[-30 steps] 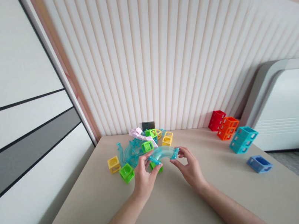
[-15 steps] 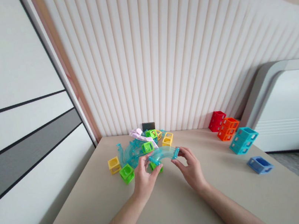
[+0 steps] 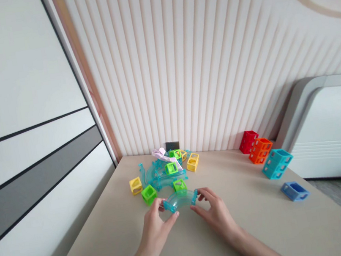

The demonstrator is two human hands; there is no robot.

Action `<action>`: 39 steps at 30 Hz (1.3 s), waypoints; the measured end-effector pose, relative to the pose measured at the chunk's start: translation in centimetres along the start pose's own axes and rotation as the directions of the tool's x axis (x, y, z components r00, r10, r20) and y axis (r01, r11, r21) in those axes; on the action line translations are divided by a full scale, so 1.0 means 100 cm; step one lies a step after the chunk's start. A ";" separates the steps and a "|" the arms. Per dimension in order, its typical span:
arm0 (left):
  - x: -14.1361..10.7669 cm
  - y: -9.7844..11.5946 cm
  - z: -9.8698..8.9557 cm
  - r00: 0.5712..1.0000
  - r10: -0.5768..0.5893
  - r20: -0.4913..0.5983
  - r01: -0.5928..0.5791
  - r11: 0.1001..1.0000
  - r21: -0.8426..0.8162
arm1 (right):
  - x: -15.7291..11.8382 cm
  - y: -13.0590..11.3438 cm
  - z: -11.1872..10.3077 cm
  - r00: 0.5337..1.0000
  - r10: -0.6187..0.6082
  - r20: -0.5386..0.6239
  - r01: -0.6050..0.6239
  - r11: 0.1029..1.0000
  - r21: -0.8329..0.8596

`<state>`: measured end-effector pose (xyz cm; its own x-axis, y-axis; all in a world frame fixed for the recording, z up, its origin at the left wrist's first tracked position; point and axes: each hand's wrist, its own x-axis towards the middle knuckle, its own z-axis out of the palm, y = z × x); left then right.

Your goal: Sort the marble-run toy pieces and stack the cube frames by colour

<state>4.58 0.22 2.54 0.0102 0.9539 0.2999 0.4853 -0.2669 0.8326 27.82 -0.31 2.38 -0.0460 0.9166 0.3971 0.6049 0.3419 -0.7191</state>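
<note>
A curved, see-through teal track piece (image 3: pixel 181 199) is held between my two hands, its arch pointing away from me. My left hand (image 3: pixel 156 224) pinches its left end between thumb and fingers. At the right end, my right hand (image 3: pixel 214 211) grips the connector the same way. Just beyond the piece lies a green cube frame (image 3: pixel 179 185). Another green cube (image 3: pixel 149 194) and a yellow cube (image 3: pixel 136 185) sit beyond my left hand. Behind them is a pile of teal curved tracks (image 3: pixel 155 175) with a green cube (image 3: pixel 171 168) on it.
Near the ribbed wall are a pale pink piece (image 3: pixel 165 155), a dark box (image 3: pixel 172 145) and a yellow block (image 3: pixel 192 162). To the right stand red (image 3: pixel 248 141), orange (image 3: pixel 260 151) and teal blocks (image 3: pixel 276 163), with a blue block (image 3: pixel 295 191) nearer me on the table (image 3: pixel 251 218).
Both hands have drawn the curved track piece nearer to me and a little left, away from the pile. The green cube frame behind it now shows more fully. The view has shifted slightly.
</note>
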 end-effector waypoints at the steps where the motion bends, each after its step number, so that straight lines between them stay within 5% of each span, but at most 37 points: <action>1: -0.006 -0.004 -0.002 0.999 -0.024 0.024 0.024 1.000 -0.005 | -0.005 -0.002 0.002 0.999 0.024 0.032 -0.023 0.999 -0.029; 5: -0.019 -0.020 -0.002 0.999 -0.044 0.014 0.044 0.999 0.006 | -0.015 -0.009 0.008 0.993 0.076 0.088 -0.062 0.986 -0.155; 17: -0.022 -0.035 0.006 0.990 0.066 -0.121 -0.056 0.995 0.083 | -0.017 -0.006 0.012 0.995 -0.020 0.098 0.047 0.959 -0.280; 23: -0.024 -0.034 0.005 0.994 0.071 -0.082 -0.063 0.994 0.090 | 0.019 -0.013 -0.003 0.998 -0.052 -0.032 0.045 0.979 -0.198; 30: -0.025 -0.035 0.004 0.993 0.088 -0.079 -0.078 0.990 0.121 | 0.072 -0.007 0.013 0.943 -0.159 0.292 0.206 0.969 -0.139; 39: -0.024 -0.037 0.005 0.995 0.045 -0.094 -0.034 0.994 0.105 | 0.072 0.014 0.016 0.951 -0.153 0.270 0.172 0.984 -0.047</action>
<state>3.16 -1.02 -1.53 -0.0509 0.9238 0.3794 0.5742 -0.2837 0.7680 27.09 7.08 3.29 -0.3512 0.8750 0.3332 0.6250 0.4841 -0.6124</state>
